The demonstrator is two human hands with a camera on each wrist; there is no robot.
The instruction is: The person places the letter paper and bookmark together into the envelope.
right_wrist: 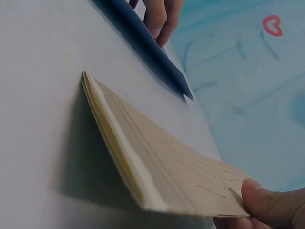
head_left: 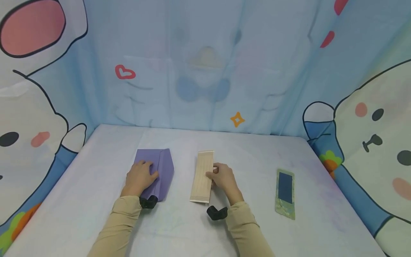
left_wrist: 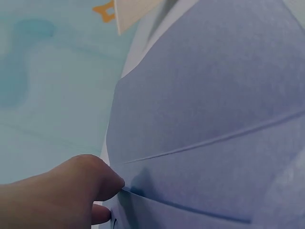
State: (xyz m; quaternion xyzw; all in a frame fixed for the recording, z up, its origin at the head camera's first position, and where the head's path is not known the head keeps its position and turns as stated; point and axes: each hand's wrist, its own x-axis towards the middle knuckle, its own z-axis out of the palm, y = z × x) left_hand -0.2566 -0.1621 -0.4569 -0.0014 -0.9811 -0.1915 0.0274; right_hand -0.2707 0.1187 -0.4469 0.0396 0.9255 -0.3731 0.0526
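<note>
Head view, from where I'm standing: beige pad (head_left: 201, 178) over white table (head_left: 179, 228), right hand (head_left: 226, 179) pinching its 3 o'clock edge. Purple envelope (head_left: 165, 169) at pad's 9 o'clock, left hand (head_left: 138, 178) gripping it. Green packet (head_left: 285, 210) well apart, between 3 and 4 o'clock.

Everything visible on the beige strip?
The beige strip is long, narrow and flat, paper- or card-like, with thin lines along its length and crosswise lines near both short ends. The right-wrist view shows layers at one edge. The right hand pinches its right long edge, thumb on the upper face. It tilts above the table, shadow beneath, to the right of the purple folder; whether an edge touches down is unclear.
</note>
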